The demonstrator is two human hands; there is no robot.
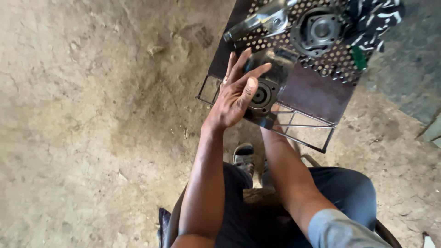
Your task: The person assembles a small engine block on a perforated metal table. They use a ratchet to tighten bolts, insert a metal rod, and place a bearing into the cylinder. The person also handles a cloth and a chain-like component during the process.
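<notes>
My left hand (236, 92) grips a dark metal housing (275, 69) with a round bearing bore (260, 96) in its face. The thumb lies on that face and the fingers reach over its top edge. The housing is held tilted over the near edge of a small metal table (317, 94). My right forearm (285, 170) runs up underneath the housing. The right hand itself is hidden behind it and appears to hold it from below.
A perforated metal sheet (337, 69) lies on the table. It bears a round flanged part (320, 28), a shiny metal piece (259, 22), a black-and-white patterned cloth (374, 18) and a small green item (359, 57). Bare dirt floor (92, 115) lies to the left. My knees and a sandalled foot (243, 156) are below.
</notes>
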